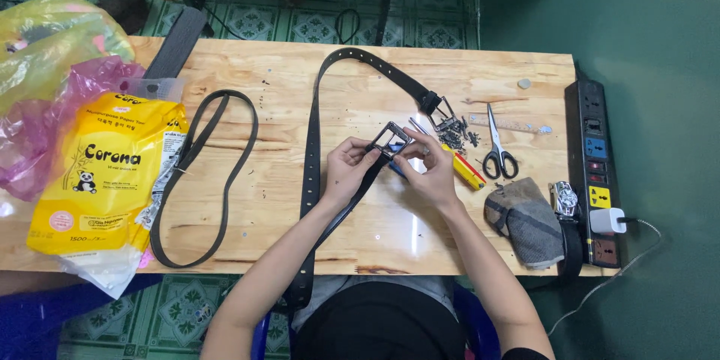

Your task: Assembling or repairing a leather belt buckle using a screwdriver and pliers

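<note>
Between both hands | metal buckle (391, 137) | left fingers (358, 151) and right fingers (417, 151) pinch it

Bare table (420, 236) shows lower centre, between the two forearms, and lower right of centre. Open wood also upper right, broken by a small round disc (524, 83). Right of the hands it is crowded: scissors (498, 151), yellow tool (464, 169), scattered metal bits (457, 133), grey cloth (524, 219), power strip (597, 172) along the right edge. Long black belt (310, 157) arches over upper centre. Thin strap loop (201, 180) blocks centre left; yellow package (101, 180) and plastic bags (52, 67) fill the left.
</note>
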